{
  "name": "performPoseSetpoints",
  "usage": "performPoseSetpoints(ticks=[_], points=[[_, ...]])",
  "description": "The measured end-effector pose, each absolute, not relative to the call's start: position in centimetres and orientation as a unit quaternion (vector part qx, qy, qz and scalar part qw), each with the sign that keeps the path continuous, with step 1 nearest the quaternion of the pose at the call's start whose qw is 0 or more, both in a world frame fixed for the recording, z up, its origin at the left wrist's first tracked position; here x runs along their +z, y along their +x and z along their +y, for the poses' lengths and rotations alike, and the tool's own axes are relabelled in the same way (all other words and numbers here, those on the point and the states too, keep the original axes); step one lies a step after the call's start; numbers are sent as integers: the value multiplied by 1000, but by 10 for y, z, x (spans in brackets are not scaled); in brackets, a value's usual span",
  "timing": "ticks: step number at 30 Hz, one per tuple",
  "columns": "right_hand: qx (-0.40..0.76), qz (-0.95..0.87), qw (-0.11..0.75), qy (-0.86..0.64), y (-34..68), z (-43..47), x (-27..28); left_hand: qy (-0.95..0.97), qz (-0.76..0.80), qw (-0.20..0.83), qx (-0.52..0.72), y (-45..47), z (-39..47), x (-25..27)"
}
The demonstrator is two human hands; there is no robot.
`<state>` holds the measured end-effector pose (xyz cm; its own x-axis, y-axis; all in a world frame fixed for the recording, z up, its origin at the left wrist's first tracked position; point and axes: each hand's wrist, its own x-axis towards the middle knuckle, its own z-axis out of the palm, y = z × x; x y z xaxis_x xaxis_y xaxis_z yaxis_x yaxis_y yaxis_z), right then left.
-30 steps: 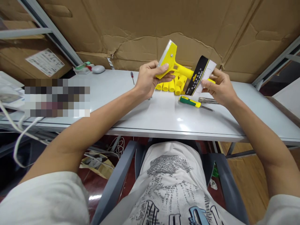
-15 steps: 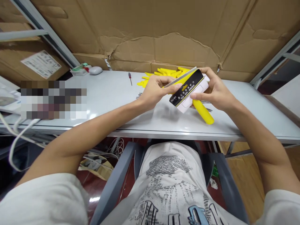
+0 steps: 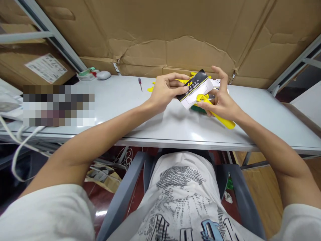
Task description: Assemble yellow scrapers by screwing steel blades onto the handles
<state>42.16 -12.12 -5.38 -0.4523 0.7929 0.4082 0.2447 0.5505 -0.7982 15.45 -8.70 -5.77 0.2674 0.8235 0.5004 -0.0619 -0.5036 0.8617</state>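
A black-and-white printed card (image 3: 197, 90) is pinched along its left side by my left hand (image 3: 163, 92), fingers closed. My right hand (image 3: 224, 102) grips a yellow scraper handle (image 3: 227, 123), thumb on its holed head, index finger raised. The handle's head overlaps the card's lower right edge; whether they touch I cannot tell. Just under the card, something dark green (image 3: 199, 109) shows on the table. More yellow plastic pieces (image 3: 193, 74) lie behind the card, mostly hidden by it and my hands.
On the white table (image 3: 120, 110) lies a small screwdriver (image 3: 140, 84). A grey mouse (image 3: 103, 75) and a small clear tray (image 3: 86, 75) stand at the back left. Cardboard (image 3: 150, 30) walls the rear. White cables (image 3: 21, 144) hang over the left edge.
The yellow handle has come out from behind the card to its front right, its head now showing. My right thumb has left the card, and my right index finger has lifted.
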Motion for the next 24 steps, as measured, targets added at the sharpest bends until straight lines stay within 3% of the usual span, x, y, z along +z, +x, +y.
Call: performPoseSetpoints(ticks=[5,12,19,24], points=[[141,-836,387,-364,421,-122,-54,638,335,417,554,156,-83,-58],[-48,-878,348,-326,420,-116,-62,631,339,450,533,159,-90,-53],[-90,-901,301,-299,425,-108,-62,647,338,443,520,161,-91,-50],[-67,-782,392,-479,486,-75,-31,619,375,411,554,151,-81,-43]])
